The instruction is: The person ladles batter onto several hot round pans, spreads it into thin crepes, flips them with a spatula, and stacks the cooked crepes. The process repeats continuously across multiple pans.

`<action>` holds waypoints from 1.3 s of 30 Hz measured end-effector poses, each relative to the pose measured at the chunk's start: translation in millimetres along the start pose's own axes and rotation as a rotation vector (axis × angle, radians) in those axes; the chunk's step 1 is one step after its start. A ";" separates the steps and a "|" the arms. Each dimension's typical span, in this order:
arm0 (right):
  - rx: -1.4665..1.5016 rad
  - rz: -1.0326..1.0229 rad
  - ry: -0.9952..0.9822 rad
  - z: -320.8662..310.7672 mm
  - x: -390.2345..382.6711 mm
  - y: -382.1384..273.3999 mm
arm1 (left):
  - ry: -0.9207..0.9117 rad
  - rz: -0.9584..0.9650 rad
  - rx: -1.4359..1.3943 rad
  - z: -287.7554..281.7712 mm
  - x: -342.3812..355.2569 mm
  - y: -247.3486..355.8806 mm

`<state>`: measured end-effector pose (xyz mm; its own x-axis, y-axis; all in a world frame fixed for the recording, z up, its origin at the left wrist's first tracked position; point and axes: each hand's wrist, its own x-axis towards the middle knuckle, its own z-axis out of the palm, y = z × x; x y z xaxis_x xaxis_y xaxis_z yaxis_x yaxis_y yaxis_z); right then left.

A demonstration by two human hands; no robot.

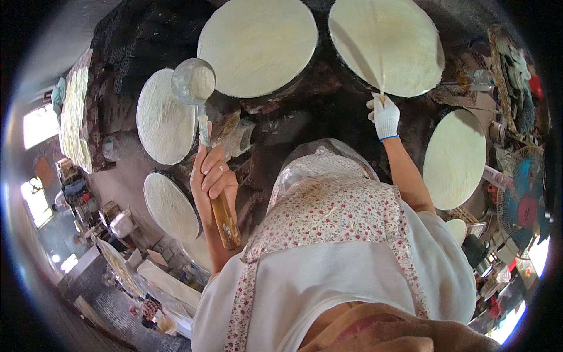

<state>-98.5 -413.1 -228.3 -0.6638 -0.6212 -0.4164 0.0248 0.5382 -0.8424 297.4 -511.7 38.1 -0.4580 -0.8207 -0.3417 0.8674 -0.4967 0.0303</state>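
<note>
Hands apart: ladle (186,89), thin stick (380,64)
Your left hand (216,171) clasps the ladle near a pale disc (166,126); your gloved right hand (385,115) pinches the stick over the upper-right disc (407,50).

Dark, sooty work surface (293,120), large round cream-coloured sheets (258,47) lying on it, arranged in a curve

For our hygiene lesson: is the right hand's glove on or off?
On: white glove wraps the right hand down to its blue edge.
</note>
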 end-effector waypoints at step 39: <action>-0.819 -0.369 -0.453 132.3 -168.6 -98.6 | -0.051 -0.336 -0.142 -58.6 -30.7 86.8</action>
<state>109.9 -436.8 -120.2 -0.1749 -0.8947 -0.4110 -0.7596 0.3882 -0.5218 398.1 -513.0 -3.8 -0.7279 -0.6332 -0.2632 0.6837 -0.6995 -0.2079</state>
